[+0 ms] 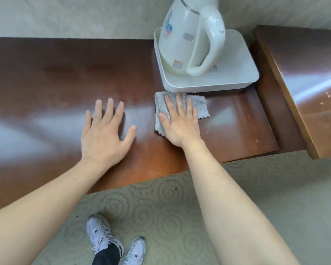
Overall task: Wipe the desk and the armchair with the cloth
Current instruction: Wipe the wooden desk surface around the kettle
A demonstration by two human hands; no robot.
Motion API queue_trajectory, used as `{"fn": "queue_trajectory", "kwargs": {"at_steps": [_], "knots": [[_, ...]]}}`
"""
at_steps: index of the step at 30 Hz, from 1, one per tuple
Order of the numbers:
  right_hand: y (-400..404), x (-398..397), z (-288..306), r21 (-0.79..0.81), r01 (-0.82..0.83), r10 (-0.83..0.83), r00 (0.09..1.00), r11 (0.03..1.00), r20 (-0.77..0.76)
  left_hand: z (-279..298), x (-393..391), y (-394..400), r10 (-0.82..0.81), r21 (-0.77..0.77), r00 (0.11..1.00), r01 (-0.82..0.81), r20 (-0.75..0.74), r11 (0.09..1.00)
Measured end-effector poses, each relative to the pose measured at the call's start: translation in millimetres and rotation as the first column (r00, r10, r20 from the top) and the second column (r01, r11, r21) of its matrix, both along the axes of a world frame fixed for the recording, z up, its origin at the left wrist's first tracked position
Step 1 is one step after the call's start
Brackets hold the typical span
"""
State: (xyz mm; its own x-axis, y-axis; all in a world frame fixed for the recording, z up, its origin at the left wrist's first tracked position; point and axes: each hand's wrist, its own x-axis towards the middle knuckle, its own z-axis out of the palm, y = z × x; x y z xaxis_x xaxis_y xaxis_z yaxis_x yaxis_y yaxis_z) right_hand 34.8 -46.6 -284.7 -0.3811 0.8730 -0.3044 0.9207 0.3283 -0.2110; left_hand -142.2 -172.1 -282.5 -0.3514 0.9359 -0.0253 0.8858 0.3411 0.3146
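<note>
Right hand (180,123) flat on one cloth (198,107) (left hand (105,136) bare), one desk (46,83).

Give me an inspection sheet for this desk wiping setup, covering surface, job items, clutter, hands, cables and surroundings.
Surface: brown wooden desk, glossy with window glare; small pale specks near its right end.
Job's things: grey cloth flat on the desk, just in front of the tray; armchair not in view.
Clutter: white electric kettle standing in a white tray.
Hands: right hand pressed flat on the cloth; left hand open, fingers spread, over bare desk.
Cables: nothing seen.
Surroundings: patterned carpet, higher wooden cabinet at right, pale wall behind.
</note>
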Motion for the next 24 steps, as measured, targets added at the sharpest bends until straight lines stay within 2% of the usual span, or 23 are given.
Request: {"fn": "queue_trajectory", "kwargs": {"at_steps": [2, 4, 7, 11, 17, 20, 22, 24], "knots": [[-24.3, 8.2, -1.8, 0.035, 0.026, -0.025, 1.000, 0.999, -0.016, -2.7, 27.1, 8.3, -0.053, 0.040, 0.997, 0.051, 0.059, 0.998], [-72.3, 27.3, -3.5, 0.106, 0.054, -0.051, 0.998, 0.993, -0.030, -7.6, 41.9, 14.6, -0.052, 0.009, 0.994, 0.051, 0.101, 0.999], [-109.5, 61.2, -5.4, 0.089, 0.037, -0.037, 0.999, 0.995, -0.003, -17.4, 49.3, 18.5, -0.056, -0.091, 0.998, 0.055, -0.002, 0.994], [-65.4, 81.5, -10.3, 0.106, 0.074, -0.078, 0.996, 0.992, 0.032, -19.6, 52.4, 23.7, -0.063, -0.175, 0.992, 0.043, -0.110, 0.984], [28.9, 151.6, -20.0, 0.163, 0.314, -0.324, 0.945, 0.935, 0.035, -23.6, 54.4, 27.7, -0.061, -0.174, 0.986, 0.033, -0.158, 0.984], [77.1, 188.7, -16.7, 0.124, 0.430, -0.440, 0.895, 0.894, 0.071, -26.7, 53.9, 26.1, -0.051, -0.150, 0.982, 0.023, -0.184, 0.988], [86.2, 199.8, -15.2, 0.068, 0.481, -0.485, 0.872, 0.874, 0.070, -28.3, 53.8, 26.9, -0.056, -0.145, 0.980, 0.029, -0.189, 0.989], [61.8, 193.9, -16.3, 0.096, 0.509, -0.514, 0.857, 0.855, 0.039, -27.5, 54.2, 27.9, -0.059, -0.157, 0.981, 0.030, -0.186, 0.987]]}}
